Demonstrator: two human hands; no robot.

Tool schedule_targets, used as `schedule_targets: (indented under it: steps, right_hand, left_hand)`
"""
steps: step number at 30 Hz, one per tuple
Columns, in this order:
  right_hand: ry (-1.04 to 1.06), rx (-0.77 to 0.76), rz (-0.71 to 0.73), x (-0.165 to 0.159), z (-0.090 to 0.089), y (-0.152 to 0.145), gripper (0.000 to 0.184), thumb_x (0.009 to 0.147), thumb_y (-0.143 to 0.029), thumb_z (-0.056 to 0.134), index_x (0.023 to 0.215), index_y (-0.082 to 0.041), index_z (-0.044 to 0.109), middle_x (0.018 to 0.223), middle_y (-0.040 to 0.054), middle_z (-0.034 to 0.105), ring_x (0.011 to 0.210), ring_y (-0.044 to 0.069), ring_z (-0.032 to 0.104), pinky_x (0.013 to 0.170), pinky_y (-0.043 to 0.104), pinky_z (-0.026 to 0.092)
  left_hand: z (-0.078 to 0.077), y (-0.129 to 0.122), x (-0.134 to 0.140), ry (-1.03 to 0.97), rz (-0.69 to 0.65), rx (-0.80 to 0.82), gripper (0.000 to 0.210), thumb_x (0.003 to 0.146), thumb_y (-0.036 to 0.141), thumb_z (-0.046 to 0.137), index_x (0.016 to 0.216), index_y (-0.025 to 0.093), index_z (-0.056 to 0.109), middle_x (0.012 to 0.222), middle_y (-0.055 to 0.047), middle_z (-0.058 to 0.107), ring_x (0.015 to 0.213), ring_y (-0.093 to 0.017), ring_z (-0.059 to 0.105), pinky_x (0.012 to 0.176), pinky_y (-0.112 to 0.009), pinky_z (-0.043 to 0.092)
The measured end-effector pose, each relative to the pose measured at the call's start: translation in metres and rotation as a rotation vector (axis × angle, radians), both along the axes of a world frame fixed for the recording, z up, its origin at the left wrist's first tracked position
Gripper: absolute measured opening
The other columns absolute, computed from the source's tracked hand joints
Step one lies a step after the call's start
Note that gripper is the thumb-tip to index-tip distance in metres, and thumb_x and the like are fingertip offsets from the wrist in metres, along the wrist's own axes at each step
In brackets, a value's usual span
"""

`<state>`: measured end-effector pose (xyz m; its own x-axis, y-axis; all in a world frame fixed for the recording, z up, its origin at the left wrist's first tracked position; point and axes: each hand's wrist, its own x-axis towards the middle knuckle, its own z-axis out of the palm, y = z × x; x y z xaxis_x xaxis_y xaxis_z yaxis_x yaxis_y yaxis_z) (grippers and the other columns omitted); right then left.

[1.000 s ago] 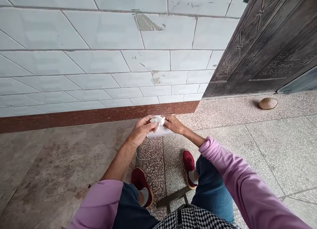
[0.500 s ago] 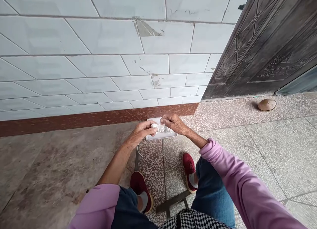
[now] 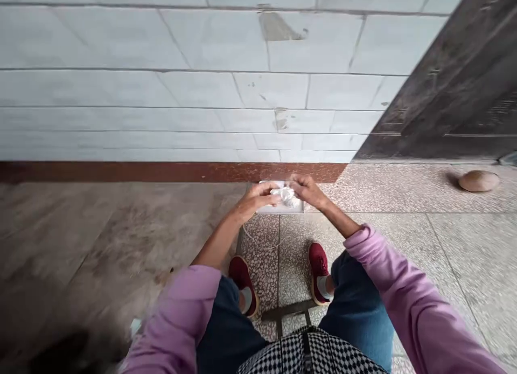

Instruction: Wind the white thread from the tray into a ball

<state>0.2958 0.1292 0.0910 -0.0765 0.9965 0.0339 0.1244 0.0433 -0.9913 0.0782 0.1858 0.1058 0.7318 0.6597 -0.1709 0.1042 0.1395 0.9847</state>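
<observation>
A bundle of white cord (image 3: 286, 196) is held in front of me, near the foot of the wall. My left hand (image 3: 257, 197) is closed on its left side, thumb below and fingers above. At its upper right, my right hand (image 3: 309, 191) is curled in a pinch on the cord; its fingertips are smeared by motion. One thin white strand (image 3: 262, 247) hangs in a loop beneath the hands. Behind and below the bundle is a shallow white box or tray (image 3: 278, 209), partly covered by my hands.
A tiled wall (image 3: 202, 88) with a red-brown skirting (image 3: 181, 172) rises ahead. A dark carved door (image 3: 456, 94) stands at right, with a rounded brown stone-like object (image 3: 479, 181) before it. My red shoes (image 3: 319, 269) rest on speckled floor, near a dark bar (image 3: 283, 313).
My view has turned left and levelled, so the scene sits further right. My right hand has shifted slightly about the bundle; my left hand keeps its hold.
</observation>
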Motion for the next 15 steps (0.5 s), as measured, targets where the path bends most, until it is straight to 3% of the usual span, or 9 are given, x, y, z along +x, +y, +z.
schedule_targets:
  steps: [2, 4, 8, 10, 12, 15]
  right_hand:
    - [0.007, -0.032, 0.049, -0.001, -0.003, 0.0, 0.049, 0.095, -0.065, 0.066, 0.074, -0.023, 0.052, 0.058, -0.0082, 0.041, 0.052, 0.01, 0.032, 0.053, 0.025, 0.027]
    - [-0.059, -0.013, 0.108, -0.007, -0.003, -0.004, 0.051, 0.097, -0.067, 0.063, 0.075, -0.021, 0.057, 0.057, -0.0078, 0.041, 0.052, 0.01, 0.032, 0.053, 0.025, 0.026]
    - [-0.164, -0.013, 0.293, -0.022, 0.008, -0.017, 0.052, 0.102, -0.066, 0.057, 0.088, -0.018, 0.07, 0.059, -0.0065, 0.044, 0.053, 0.011, 0.037, 0.054, 0.026, 0.03]
    - [-0.177, 0.001, 0.301, -0.022, 0.016, -0.019, 0.052, 0.103, -0.065, 0.058, 0.09, -0.017, 0.072, 0.062, -0.0051, 0.047, 0.055, 0.011, 0.039, 0.055, 0.026, 0.031]
    - [-0.18, 0.05, 0.2, -0.014, 0.022, -0.014, 0.052, 0.102, -0.066, 0.059, 0.09, -0.017, 0.073, 0.064, -0.0039, 0.049, 0.057, 0.012, 0.039, 0.056, 0.026, 0.031]
    - [-0.204, 0.106, 0.025, 0.0, 0.022, -0.002, 0.054, 0.1, -0.069, 0.062, 0.082, -0.018, 0.07, 0.063, -0.0039, 0.046, 0.058, 0.012, 0.038, 0.055, 0.027, 0.03]
  left_hand:
    - [0.0, 0.0, 0.002, -0.094, 0.076, -0.086, 0.043, 0.072, 0.049, 0.088, 0.094, 0.018, 0.067, 0.083, -0.001, 0.07, 0.073, -0.013, 0.062, 0.072, -0.026, 0.049]
    - [-0.002, 0.004, 0.003, -0.122, 0.155, -0.071, 0.042, 0.07, 0.046, 0.087, 0.09, 0.018, 0.063, 0.082, -0.002, 0.07, 0.071, -0.013, 0.062, 0.07, -0.026, 0.047]
    - [-0.009, 0.01, 0.002, 0.011, 0.325, 0.215, 0.024, 0.071, 0.031, 0.079, 0.079, 0.019, 0.059, 0.07, 0.004, 0.058, 0.066, -0.011, 0.051, 0.065, -0.025, 0.039]
    - [-0.009, 0.01, 0.0, 0.094, 0.361, 0.359, 0.018, 0.07, 0.023, 0.076, 0.076, 0.018, 0.059, 0.071, 0.004, 0.055, 0.069, -0.011, 0.047, 0.065, -0.025, 0.035]
    - [-0.007, 0.008, 0.0, 0.088, 0.239, 0.352, 0.017, 0.071, 0.021, 0.076, 0.078, 0.018, 0.062, 0.073, 0.004, 0.056, 0.07, -0.012, 0.048, 0.066, -0.026, 0.035]
    - [-0.002, 0.006, 0.0, -0.08, -0.008, 0.136, 0.023, 0.077, 0.031, 0.08, 0.089, 0.018, 0.065, 0.074, 0.002, 0.061, 0.068, -0.012, 0.054, 0.066, -0.027, 0.041]
